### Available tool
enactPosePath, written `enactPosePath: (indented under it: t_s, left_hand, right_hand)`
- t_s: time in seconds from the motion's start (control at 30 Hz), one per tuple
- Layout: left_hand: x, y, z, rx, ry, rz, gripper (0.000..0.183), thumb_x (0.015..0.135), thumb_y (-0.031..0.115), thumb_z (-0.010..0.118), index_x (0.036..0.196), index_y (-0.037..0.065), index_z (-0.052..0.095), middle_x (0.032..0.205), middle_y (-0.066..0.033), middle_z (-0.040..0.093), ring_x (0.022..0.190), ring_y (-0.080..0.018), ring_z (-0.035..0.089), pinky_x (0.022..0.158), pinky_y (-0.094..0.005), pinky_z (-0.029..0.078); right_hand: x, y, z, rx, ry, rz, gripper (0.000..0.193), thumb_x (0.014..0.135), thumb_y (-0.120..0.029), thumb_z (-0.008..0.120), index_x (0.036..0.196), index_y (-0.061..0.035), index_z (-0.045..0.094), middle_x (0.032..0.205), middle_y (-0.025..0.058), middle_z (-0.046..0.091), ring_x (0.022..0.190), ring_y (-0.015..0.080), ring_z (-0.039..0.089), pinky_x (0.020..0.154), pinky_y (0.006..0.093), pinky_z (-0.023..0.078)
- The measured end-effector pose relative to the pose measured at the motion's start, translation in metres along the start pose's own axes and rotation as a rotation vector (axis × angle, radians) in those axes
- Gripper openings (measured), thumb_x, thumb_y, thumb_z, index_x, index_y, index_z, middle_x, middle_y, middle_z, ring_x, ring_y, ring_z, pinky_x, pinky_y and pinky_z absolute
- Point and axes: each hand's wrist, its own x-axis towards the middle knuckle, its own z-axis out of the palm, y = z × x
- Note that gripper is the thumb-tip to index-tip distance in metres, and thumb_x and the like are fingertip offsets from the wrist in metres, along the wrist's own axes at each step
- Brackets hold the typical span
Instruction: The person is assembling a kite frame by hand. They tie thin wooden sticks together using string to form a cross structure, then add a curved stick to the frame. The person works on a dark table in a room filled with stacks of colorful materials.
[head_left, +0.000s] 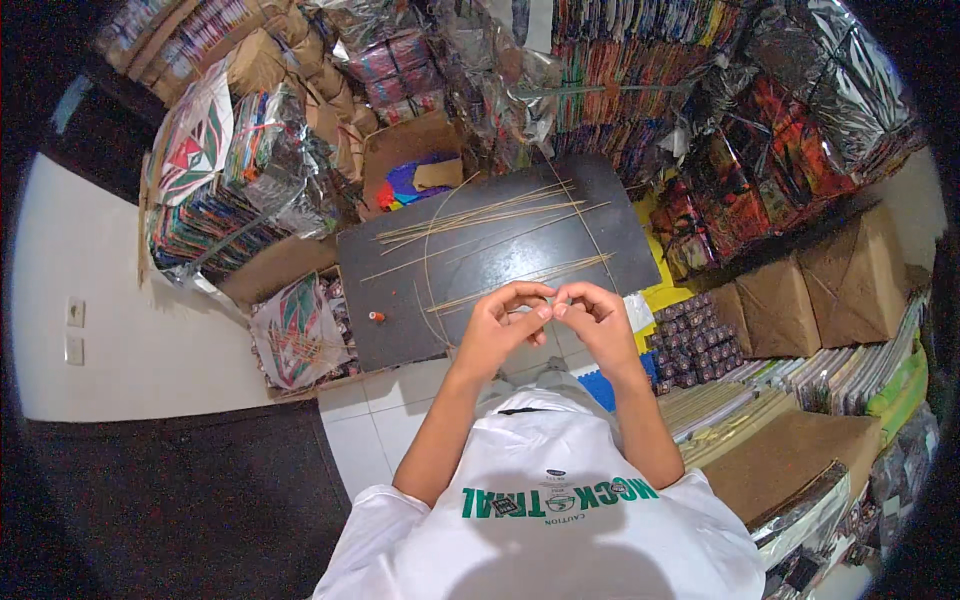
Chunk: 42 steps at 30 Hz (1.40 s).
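Above the near edge of a dark table (400,325), my left hand (507,318) and my right hand (597,312) meet fingertip to fingertip. Both are closed in a pinch; whatever lies between the fingers is too fine to make out. Thin straw-coloured sticks (480,218) lie across the far half of the table, and another few sticks (530,282) lie just beyond my hands. A slender curved stick (428,240) bows along the left side of them. At the table's left rests a small orange spool (376,317).
Behind the table stand a cardboard box (415,145) with coloured pieces and tall plastic-wrapped stacks (625,85). A patterned kite-like sheet (300,335) leans at the left. Brown paper parcels (850,285) and bundled sticks (715,415) crowd the right side.
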Motion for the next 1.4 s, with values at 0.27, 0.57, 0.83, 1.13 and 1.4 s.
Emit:
enactPosePath:
  t_s: [0.27, 0.57, 0.83, 1.13, 1.4]
  left_hand:
    - [0.005, -0.004, -0.011, 0.015, -0.042, 0.034, 0.018, 0.093, 0.008, 0.07, 0.108, -0.001, 0.067, 0.101, -0.0065, 0.068, 0.071, -0.0085, 0.064, 0.063, -0.0248, 0.055]
    - [0.003, 0.009, -0.01, 0.135, -0.091, 0.069, 0.013, 0.094, 0.008, 0.067, 0.106, 0.0, 0.066, 0.097, -0.0025, 0.066, 0.067, -0.0063, 0.062, 0.054, -0.0212, 0.05]
    - [0.006, 0.007, -0.019, 0.139, -0.105, 0.163, 0.014, 0.092, 0.006, 0.069, 0.105, 0.002, 0.067, 0.096, -0.0026, 0.065, 0.065, -0.0065, 0.062, 0.051, -0.0207, 0.049]
    - [0.005, 0.016, -0.019, 0.318, -0.044, 0.231, 0.009, 0.09, 0.005, 0.072, 0.097, 0.001, 0.069, 0.095, -0.0054, 0.066, 0.065, -0.0078, 0.063, 0.053, -0.0221, 0.05]
    - [0.006, 0.013, -0.018, 0.562, 0.039, 0.349, 0.01, 0.088, 0.007, 0.071, 0.097, 0.002, 0.069, 0.09, -0.003, 0.068, 0.073, -0.0068, 0.058, 0.064, -0.0227, 0.046]
  right_hand:
    - [-0.001, 0.0, 0.002, -0.098, 0.027, -0.074, 0.011, 0.088, -0.011, 0.074, 0.097, -0.0058, 0.071, 0.064, -0.0121, 0.038, 0.059, -0.0009, 0.032, 0.052, 0.0205, 0.024]
    - [0.0, -0.006, 0.004, -0.197, 0.049, -0.089, 0.01, 0.086, -0.011, 0.074, 0.095, -0.0058, 0.071, 0.062, -0.0117, 0.035, 0.059, -0.0002, 0.032, 0.053, 0.0212, 0.025]
    - [0.003, -0.002, 0.01, -0.134, 0.044, -0.062, 0.01, 0.086, -0.01, 0.074, 0.094, -0.0055, 0.071, 0.063, -0.0116, 0.036, 0.059, -0.0003, 0.033, 0.053, 0.0207, 0.026]
    - [0.008, -0.002, 0.012, -0.142, 0.042, -0.059, 0.008, 0.086, -0.009, 0.073, 0.092, -0.0052, 0.07, 0.064, -0.0111, 0.037, 0.06, 0.0003, 0.034, 0.054, 0.0211, 0.027]
    - [0.01, -0.007, 0.011, -0.182, 0.047, -0.071, 0.008, 0.085, -0.01, 0.075, 0.091, -0.0055, 0.071, 0.062, -0.0105, 0.036, 0.06, 0.0007, 0.033, 0.053, 0.0219, 0.026]
